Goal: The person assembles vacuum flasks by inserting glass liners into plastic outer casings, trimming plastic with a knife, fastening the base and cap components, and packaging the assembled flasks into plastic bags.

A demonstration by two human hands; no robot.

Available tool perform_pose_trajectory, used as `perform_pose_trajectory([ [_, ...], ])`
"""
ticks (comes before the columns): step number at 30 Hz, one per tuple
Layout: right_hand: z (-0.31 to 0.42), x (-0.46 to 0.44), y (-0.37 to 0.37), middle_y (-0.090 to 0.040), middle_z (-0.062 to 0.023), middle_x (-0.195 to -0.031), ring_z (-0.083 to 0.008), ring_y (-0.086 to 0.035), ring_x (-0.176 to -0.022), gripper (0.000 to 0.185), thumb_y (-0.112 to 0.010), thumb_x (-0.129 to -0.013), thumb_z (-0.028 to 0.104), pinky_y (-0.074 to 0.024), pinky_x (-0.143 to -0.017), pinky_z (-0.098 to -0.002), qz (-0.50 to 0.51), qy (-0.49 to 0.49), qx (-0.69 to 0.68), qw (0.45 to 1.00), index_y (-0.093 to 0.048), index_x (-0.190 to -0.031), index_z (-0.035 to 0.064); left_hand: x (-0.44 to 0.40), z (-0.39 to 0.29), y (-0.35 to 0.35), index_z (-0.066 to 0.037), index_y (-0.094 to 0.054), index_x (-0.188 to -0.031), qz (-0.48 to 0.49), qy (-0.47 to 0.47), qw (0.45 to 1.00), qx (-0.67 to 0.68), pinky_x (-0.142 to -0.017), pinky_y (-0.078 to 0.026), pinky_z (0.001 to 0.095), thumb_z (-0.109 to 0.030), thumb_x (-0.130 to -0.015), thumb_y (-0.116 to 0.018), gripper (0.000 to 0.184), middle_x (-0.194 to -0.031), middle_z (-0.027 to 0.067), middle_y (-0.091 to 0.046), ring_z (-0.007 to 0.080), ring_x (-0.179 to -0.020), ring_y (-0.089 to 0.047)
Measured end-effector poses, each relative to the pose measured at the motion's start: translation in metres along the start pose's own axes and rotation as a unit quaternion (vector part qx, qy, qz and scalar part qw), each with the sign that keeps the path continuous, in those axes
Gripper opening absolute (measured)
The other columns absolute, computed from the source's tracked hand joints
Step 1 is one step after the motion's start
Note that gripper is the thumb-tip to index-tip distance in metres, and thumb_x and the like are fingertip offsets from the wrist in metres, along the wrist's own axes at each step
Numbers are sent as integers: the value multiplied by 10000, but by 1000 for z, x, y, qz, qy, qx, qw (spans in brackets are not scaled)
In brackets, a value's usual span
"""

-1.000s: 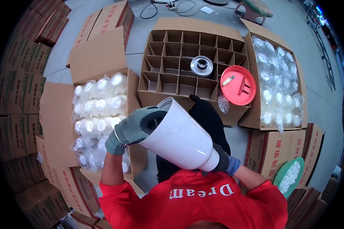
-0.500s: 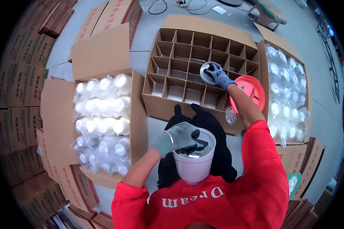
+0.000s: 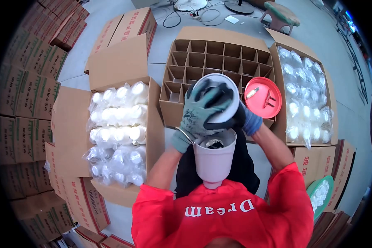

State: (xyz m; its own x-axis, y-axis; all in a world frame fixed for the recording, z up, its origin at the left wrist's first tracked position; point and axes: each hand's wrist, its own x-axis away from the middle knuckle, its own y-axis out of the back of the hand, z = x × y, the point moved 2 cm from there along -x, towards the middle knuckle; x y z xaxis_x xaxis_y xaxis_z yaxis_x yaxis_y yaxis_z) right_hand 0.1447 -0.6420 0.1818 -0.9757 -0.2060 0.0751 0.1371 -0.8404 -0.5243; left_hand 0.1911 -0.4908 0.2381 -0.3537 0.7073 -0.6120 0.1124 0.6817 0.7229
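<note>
Both my hands hold a white round vessel [image 3: 226, 113] above a white tub [image 3: 213, 162] that stands between my legs. My left hand [image 3: 199, 108], in a grey-green glove, spreads its fingers across the vessel's round face. On the far right side my right hand [image 3: 243, 119], gloved with a blue cuff, grips the vessel, and most of its fingers are hidden. The tub narrows to a small base at my shirt. A shiny silvery thing [image 3: 215, 144] shows inside its mouth; its kind cannot be made out.
Ahead stands a cardboard box with dividers [image 3: 197, 59]. A red round tray [image 3: 257, 106] with small tools rests on its right corner. Boxes of plastic-wrapped white items flank it, one left [image 3: 120, 134], one right [image 3: 305, 99]. A green basin [image 3: 327, 194] lies at lower right.
My right hand has come back from the divided box with the white round vessel. My left hand has risen from the tub's mouth onto the vessel.
</note>
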Motion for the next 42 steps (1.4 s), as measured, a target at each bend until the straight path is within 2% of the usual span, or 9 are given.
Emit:
perform_pose_trajectory([
  [4, 0, 26, 21, -602, -94, -1249, -149, -592, -1088, 502, -658, -854, 100, -475, -981, -318, 134, 11, 36, 990, -504, -1331, 69, -4, -18, 29, -207, -688, -1164, 95, -90, 987, 93, -1058, -339, 510, -447, -662, -772, 562, -1269, 55, -589, 323, -1211, -502],
  [8, 36, 35, 21, -656, -78, -828, -157, -628, -819, 323, -573, -926, 309, -534, -698, -301, -205, -155, 362, 896, -646, -1066, 27, 35, -3, 35, -130, -664, -1203, 176, 63, 950, 252, -1011, -405, 409, -247, -658, -818, 578, -1270, 122, -609, 307, -1155, -549],
  [18, -62, 60, -6, -563, -172, -1252, -328, -552, -1155, 409, -569, -882, 147, -450, -994, -369, 80, 226, 548, 801, -519, -1268, 25, 79, -31, -3, -97, -618, -1230, 328, 56, 914, 231, -1046, -362, 448, -343, -702, -736, 594, -1274, 172, -542, 370, -1218, -481],
  [26, -20, 82, -35, -533, -160, -1275, -273, -508, -1197, 452, -567, -923, 254, -402, -1018, -375, 99, 72, 283, 951, -511, -1305, 19, 118, -36, -3, 20, -560, -1240, -23, 259, 855, 448, -1008, -443, 338, -148, -969, -467, 333, -1217, 132, -598, 223, -1127, -577],
  [29, -8, 152, -30, -530, -199, -1234, -332, -524, -1154, 524, -578, -905, 326, -417, -987, -397, 70, 173, 498, 847, -488, -1332, 36, 161, -43, -59, 17, -494, -1317, -104, 382, 762, 512, -1022, -423, 334, -157, -1000, -456, 363, -1254, 145, -575, 223, -1167, -555],
  [32, -21, 227, -32, -573, -199, -1118, -358, -578, -1015, 547, -626, -833, 368, -474, -868, -431, -157, 29, 604, 781, -532, -1268, 50, 218, -56, -108, 23, -426, -1366, 27, 370, 901, 223, -972, -442, 300, -205, -941, -613, 518, -1177, 112, -593, 203, -1103, -573],
  [34, -38, 257, -26, -574, -167, -1081, -345, -573, -958, 342, -625, -832, 338, -475, -814, -436, -173, -173, 663, 707, -623, -1087, 109, 225, -58, -106, 11, -571, -1173, 81, 577, 606, 542, -739, -497, 255, -185, -884, -689, 368, -937, 48, -635, 118, -834, -605],
  [40, -43, 232, -38, -562, -173, -1152, -353, -494, -1159, 445, -588, -850, 277, -373, -1005, -462, -212, 114, 615, 751, -546, -1239, 65, 205, -56, -72, 1, -640, -1073, 173, 529, 579, 595, -808, -514, 301, -87, -821, -638, 267, -1034, 110, -669, 171, -916, -634],
  [42, -44, 213, -49, -534, -188, -1247, -357, -422, -1273, 448, -564, -875, 260, -296, -1090, -455, -125, 185, 485, 845, -527, -1276, 63, 193, -64, -63, -9, -650, -1092, 221, 412, 733, 494, -867, -507, 325, -111, -789, -659, 320, -1101, 130, -660, 229, -1001, -634],
])
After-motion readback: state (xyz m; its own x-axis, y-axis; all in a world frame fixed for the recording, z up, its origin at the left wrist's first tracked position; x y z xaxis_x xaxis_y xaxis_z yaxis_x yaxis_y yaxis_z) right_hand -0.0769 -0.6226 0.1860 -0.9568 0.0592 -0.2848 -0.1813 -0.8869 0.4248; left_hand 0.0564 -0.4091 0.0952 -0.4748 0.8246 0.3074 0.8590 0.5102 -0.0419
